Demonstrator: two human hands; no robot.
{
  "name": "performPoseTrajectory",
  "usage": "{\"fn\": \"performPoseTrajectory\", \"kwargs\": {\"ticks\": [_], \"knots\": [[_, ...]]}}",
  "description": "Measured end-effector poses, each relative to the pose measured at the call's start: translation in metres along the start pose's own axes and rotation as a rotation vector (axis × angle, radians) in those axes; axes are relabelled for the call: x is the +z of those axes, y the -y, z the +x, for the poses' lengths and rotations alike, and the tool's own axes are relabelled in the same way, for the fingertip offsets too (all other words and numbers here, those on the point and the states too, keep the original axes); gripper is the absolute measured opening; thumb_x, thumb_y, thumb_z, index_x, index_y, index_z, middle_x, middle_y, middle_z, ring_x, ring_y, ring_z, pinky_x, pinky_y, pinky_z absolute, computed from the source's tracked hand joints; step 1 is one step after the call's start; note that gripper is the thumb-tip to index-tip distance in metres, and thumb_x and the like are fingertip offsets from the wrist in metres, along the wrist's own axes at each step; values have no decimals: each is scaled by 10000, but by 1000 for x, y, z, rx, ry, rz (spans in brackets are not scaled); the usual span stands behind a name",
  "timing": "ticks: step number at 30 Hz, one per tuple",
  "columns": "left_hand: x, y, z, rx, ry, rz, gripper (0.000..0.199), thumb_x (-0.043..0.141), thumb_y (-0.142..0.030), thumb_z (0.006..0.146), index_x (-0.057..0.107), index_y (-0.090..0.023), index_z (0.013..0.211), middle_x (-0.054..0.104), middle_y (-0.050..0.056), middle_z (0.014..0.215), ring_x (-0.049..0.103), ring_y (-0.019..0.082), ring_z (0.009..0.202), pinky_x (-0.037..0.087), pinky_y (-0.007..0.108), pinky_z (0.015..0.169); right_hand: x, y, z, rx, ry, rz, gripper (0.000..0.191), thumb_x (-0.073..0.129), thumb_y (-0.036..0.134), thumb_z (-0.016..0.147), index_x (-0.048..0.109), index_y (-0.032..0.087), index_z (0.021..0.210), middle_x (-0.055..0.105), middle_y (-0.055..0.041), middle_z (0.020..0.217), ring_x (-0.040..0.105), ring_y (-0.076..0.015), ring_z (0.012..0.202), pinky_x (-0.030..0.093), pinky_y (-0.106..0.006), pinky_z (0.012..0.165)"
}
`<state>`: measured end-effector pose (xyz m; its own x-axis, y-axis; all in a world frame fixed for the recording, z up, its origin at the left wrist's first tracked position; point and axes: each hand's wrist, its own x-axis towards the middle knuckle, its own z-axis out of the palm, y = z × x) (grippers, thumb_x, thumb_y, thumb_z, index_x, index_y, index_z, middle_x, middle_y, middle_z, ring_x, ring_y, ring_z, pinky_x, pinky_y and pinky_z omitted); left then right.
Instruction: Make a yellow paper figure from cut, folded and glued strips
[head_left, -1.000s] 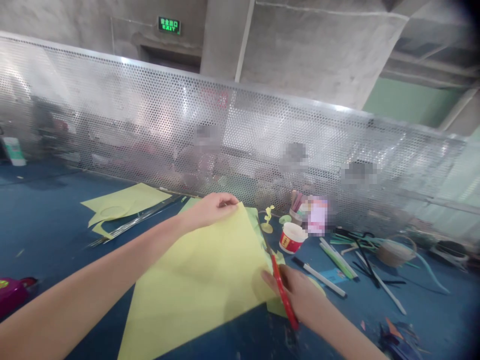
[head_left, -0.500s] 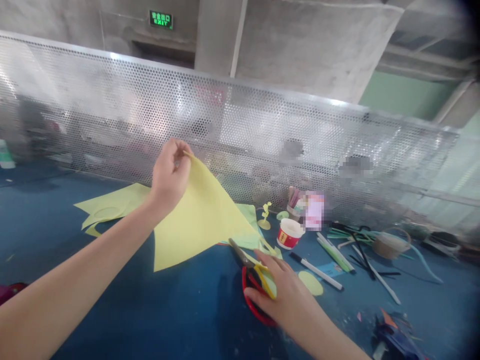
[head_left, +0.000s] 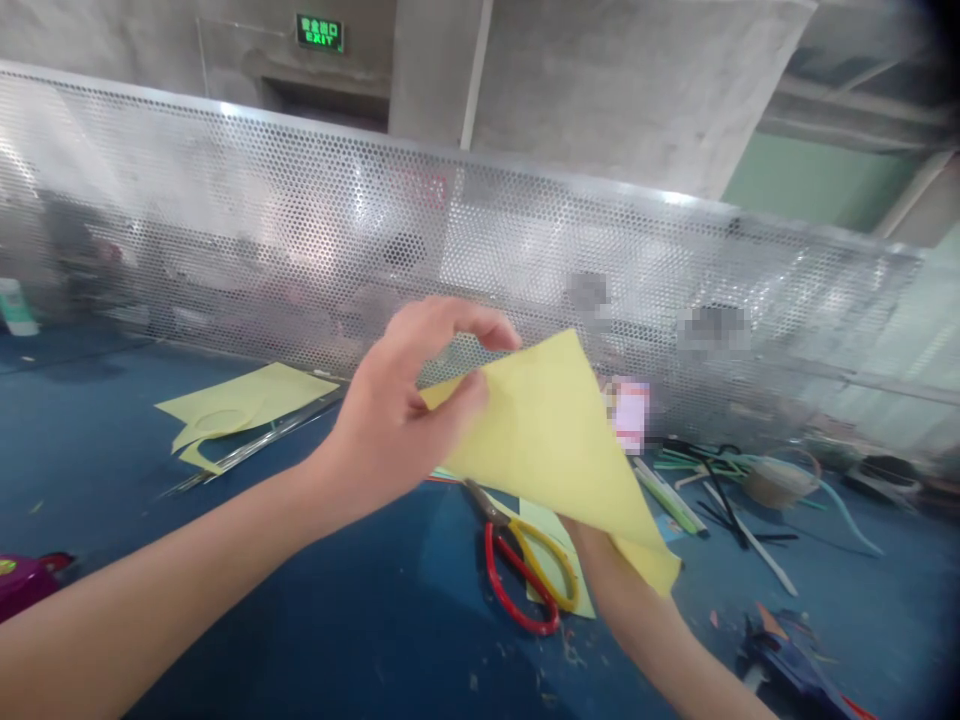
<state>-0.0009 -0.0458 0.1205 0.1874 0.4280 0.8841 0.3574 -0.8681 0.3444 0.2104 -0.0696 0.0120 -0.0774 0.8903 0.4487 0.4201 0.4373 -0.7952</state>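
A sheet of yellow paper [head_left: 536,425] is raised above the blue table, its right corner hanging over my right forearm. My left hand [head_left: 420,400] is at the sheet's left edge, thumb and fingers spread apart, the thumb against the paper. Behind the sheet my right hand is hidden; only the wrist and forearm show below it. Scissors [head_left: 525,560] with one red and one yellow handle lie on the table beneath, partly over pale green paper [head_left: 585,590].
More yellow paper [head_left: 247,395] with a round cut-out lies at the left. Markers [head_left: 671,500], pipe cleaners [head_left: 724,500] and a small basket [head_left: 780,482] are at the right. A perforated metal screen [head_left: 315,220] stands behind the blue table [head_left: 315,620].
The yellow sheet and my left hand have moved right, and my left fingers have opened from their pinch. My right hand has let go of the scissors and is now behind the sheet.
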Motion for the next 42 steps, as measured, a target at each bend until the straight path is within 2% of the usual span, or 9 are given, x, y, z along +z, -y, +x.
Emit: {"fn": "performPoseTrajectory", "kwargs": {"ticks": [3, 6, 11, 15, 21, 27, 29, 33, 42], "knots": [[-2, 12, 3, -20, -3, 28, 119, 514, -135, 783, 591, -225, 778, 608, -3, 966, 560, 197, 961, 432, 338, 866, -5, 1, -5, -109, -33, 80, 416, 551, 339, 827, 510, 325, 1241, 302, 15, 1455, 298, -248, 1315, 339, -427, 1035], [0, 37, 6, -183, 79, 36, 171, 461, -247, 846, 593, -233, 954, 618, 14, 995, 566, 187, 946, 433, 323, 859, 5, 7, -12, -107, 22, 33, 304, 527, 315, 846, 599, 363, 1138, 325, 41, 1441, 303, -229, 1313, 300, -433, 1055], [15, 108, -17, -451, 648, 128, 420, 427, -493, 820, 570, -216, 1102, 595, 65, 1165, 529, 229, 1084, 423, 307, 878, 24, 11, -17, -44, 223, -121, 300, 543, 351, 818, 640, 313, 1099, 386, 5, 1408, 383, -234, 1269, 338, -399, 1032], [28, 152, -57, -457, 894, 392, 616, 343, -574, 813, 479, -168, 1255, 544, 124, 1245, 530, 250, 1095, 403, 330, 904, 26, -4, -17, -41, 276, -130, 350, 595, 262, 770, 629, 279, 1118, 475, -45, 1342, 489, -232, 1181, 413, -398, 965], [37, 160, -81, -419, 865, 554, 792, 498, -642, 662, 474, -154, 1285, 506, 202, 1228, 447, 395, 1121, 339, 487, 922, 26, -3, -22, -129, 389, -218, 338, 618, 205, 725, 663, 259, 1056, 554, -72, 1259, 523, -209, 1132, 416, -355, 953], [31, 163, -76, -441, 814, 591, 861, 601, -660, 545, 512, -176, 1251, 544, 183, 1164, 466, 399, 1076, 361, 481, 900, 27, 5, -23, -201, 586, -335, 523, 683, 274, 632, 602, 299, 1148, 485, -55, 1327, 480, -230, 1170, 348, -351, 984], [28, 167, -72, -451, 796, 560, 733, 636, -571, 568, 572, -174, 1181, 587, 166, 1117, 494, 372, 1065, 355, 457, 919, 29, -2, -22, -216, 606, -378, 509, 674, 292, 647, 597, 324, 1148, 472, -41, 1339, 483, -233, 1160, 360, -354, 960], [19, 176, -63, -474, 780, 474, 306, 544, -314, 707, 664, -199, 964, 676, 69, 1008, 597, 230, 966, 409, 303, 880, 34, -16, -22, -297, 567, -442, 397, 611, 276, 729, 613, 300, 1125, 496, -52, 1314, 509, -219, 1121, 378, -355, 932], [4, 198, -60, -555, 535, 459, 262, 474, -293, 775, 631, -170, 946, 681, 69, 996, 613, 227, 954, 455, 291, 804, 40, -16, -25, -384, 353, -450, 361, 560, 96, 707, 649, 259, 1016, 621, -61, 1124, 582, -191, 1004, 464, -339, 847]]}}
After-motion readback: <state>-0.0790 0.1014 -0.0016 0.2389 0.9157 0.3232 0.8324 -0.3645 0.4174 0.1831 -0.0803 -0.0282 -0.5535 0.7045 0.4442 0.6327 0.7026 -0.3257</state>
